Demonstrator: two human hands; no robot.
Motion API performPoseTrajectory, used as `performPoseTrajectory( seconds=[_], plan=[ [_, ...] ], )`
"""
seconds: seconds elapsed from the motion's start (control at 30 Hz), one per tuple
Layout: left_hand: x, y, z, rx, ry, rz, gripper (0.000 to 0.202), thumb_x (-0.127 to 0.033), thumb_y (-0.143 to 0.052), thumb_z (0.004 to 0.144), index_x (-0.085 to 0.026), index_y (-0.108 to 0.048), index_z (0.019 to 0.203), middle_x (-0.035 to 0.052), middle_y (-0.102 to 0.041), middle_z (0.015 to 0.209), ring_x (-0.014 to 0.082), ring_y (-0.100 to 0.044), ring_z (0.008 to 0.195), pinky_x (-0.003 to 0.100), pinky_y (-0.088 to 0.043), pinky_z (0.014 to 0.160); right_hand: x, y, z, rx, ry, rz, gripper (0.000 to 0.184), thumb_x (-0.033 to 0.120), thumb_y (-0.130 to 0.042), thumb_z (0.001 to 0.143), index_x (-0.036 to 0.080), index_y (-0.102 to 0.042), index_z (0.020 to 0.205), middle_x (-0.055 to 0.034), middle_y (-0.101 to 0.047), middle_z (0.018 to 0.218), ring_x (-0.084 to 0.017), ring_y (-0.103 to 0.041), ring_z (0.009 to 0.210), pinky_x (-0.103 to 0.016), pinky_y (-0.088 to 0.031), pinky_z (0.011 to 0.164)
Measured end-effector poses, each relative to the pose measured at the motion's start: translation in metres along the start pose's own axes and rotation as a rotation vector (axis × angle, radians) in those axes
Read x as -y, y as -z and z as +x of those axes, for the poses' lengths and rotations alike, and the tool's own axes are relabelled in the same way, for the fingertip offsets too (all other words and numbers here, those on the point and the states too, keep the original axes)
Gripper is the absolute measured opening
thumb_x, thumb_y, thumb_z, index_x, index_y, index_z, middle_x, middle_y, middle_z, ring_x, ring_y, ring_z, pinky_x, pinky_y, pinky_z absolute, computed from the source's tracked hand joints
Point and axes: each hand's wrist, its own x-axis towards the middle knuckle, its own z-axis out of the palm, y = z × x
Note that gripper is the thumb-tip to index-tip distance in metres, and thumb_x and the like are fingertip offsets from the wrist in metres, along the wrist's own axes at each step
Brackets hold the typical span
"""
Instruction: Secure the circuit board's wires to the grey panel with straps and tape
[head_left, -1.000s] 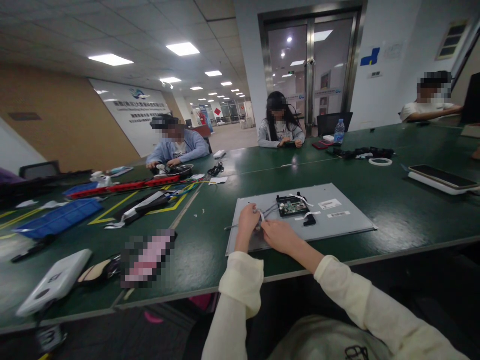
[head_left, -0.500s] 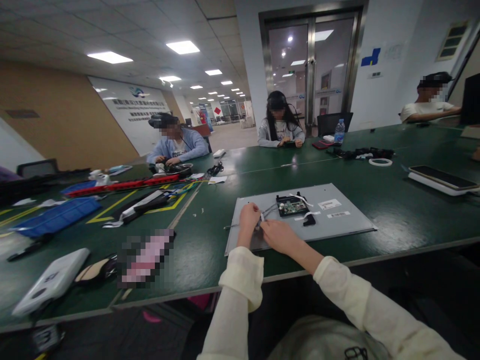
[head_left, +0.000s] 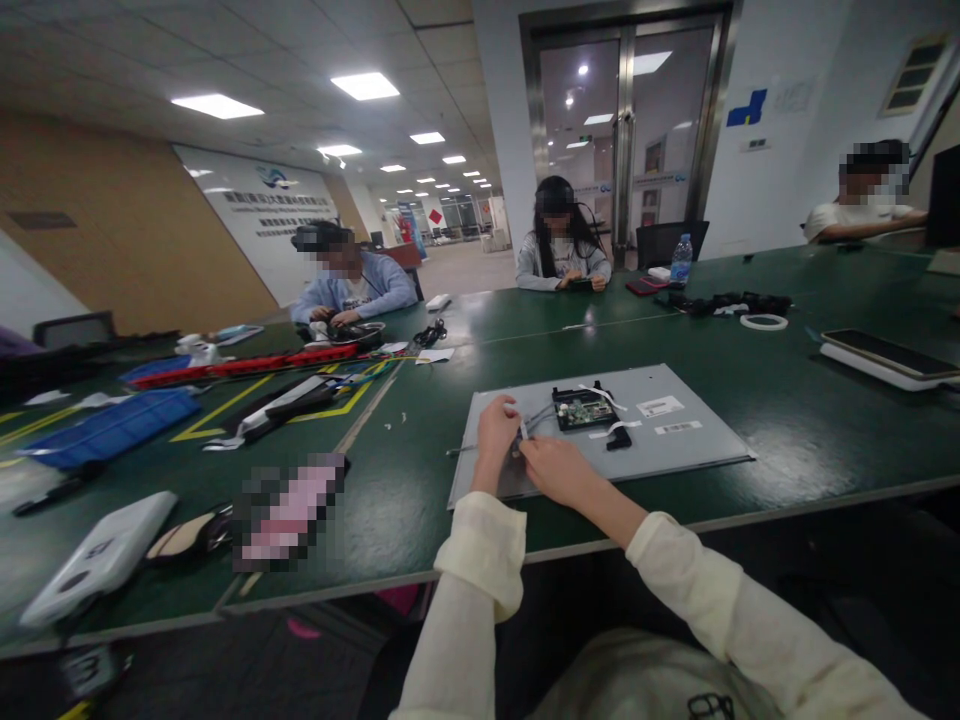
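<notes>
A grey flat panel (head_left: 675, 450) lies face down on the green table (head_left: 810, 420), with a small circuit board (head_left: 583, 410) near its middle and thin wires running left from it. My left hand (head_left: 495, 440) and my right hand (head_left: 551, 468) meet over the panel's left part. Both have their fingers pinched together around a small white piece (head_left: 523, 428) at the end of the wires. White tape strips (head_left: 611, 402) and two labels (head_left: 660, 407) sit on the panel to the right of the board.
Three other people sit at the far side of the table. A blue tray (head_left: 112, 425), a red bar (head_left: 247, 365), a white device (head_left: 101, 555) and cables lie to the left. A water bottle (head_left: 681, 258), tape ring (head_left: 763, 322) and phone (head_left: 885, 352) lie to the right.
My hands stay pinched at the same spot on the panel. The view has tilted very slightly; nothing else has moved.
</notes>
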Motion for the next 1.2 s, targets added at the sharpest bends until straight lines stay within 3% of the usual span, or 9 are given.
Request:
performPoseTrajectory(
  seconds=[0.37,0.53,0.9,1.03,1.13,1.2],
  plan=[
    [0.001,-0.001,0.000,-0.014,-0.104,0.035,0.034,-0.010,-0.054,0.073,-0.017,-0.064,0.104,0.0036,-0.070,0.082,0.0150,-0.064,0.078,0.023,-0.047,0.075,-0.004,-0.006,0.004,-0.023,0.027,-0.004,0.021,0.010,-0.043,0.088,0.010,-0.057,0.103,-0.0142,-0.063,0.103,-0.020,-0.055,0.105,-0.034,-0.044,0.091],
    [0.004,-0.004,0.000,0.006,-0.131,0.037,0.033,-0.010,-0.054,0.074,-0.017,-0.064,0.104,0.0032,-0.069,0.082,0.0142,-0.063,0.078,0.023,-0.046,0.076,-0.010,-0.015,0.003,-0.166,0.074,0.038,0.029,0.014,-0.046,0.086,0.007,-0.055,0.113,-0.0189,-0.051,0.127,-0.024,-0.036,0.130,-0.039,-0.030,0.109],
    [0.002,-0.003,0.000,0.055,-0.156,0.052,0.034,-0.010,-0.053,0.077,-0.018,-0.062,0.108,0.0026,-0.067,0.083,0.0136,-0.062,0.078,0.024,-0.046,0.078,-0.012,-0.020,0.004,-0.124,0.063,0.069,0.027,0.016,-0.046,0.087,0.010,-0.053,0.112,-0.0143,-0.058,0.116,-0.022,-0.048,0.115,-0.036,-0.038,0.102],
    [0.000,-0.001,-0.003,-0.001,-0.248,0.120,0.038,-0.010,-0.053,0.077,-0.017,-0.059,0.114,0.0070,-0.064,0.099,0.0158,-0.061,0.086,0.027,-0.047,0.082,-0.012,-0.019,0.003,-0.138,0.078,0.083,0.035,0.017,-0.046,0.087,0.007,-0.052,0.120,-0.0155,-0.056,0.123,-0.023,-0.046,0.119,-0.036,-0.036,0.105],
    [0.000,0.000,-0.005,-0.038,-0.378,0.179,0.027,-0.010,-0.050,0.079,-0.018,-0.062,0.102,0.0082,-0.063,0.103,0.0184,-0.058,0.095,0.030,-0.045,0.087,-0.012,-0.018,0.002,-0.134,0.073,0.086,0.037,0.017,-0.046,0.087,0.006,-0.053,0.122,-0.0163,-0.056,0.125,-0.024,-0.046,0.120,-0.036,-0.036,0.106],
    [0.002,0.000,-0.004,0.020,-0.415,0.189,0.020,-0.011,-0.050,0.080,-0.018,-0.064,0.091,0.0071,-0.064,0.095,0.0188,-0.059,0.093,0.030,-0.045,0.087,-0.013,-0.018,0.003,-0.133,0.068,0.094,0.037,0.017,-0.045,0.088,0.006,-0.053,0.122,-0.0164,-0.056,0.126,-0.024,-0.046,0.121,-0.037,-0.036,0.106]
  ],
)
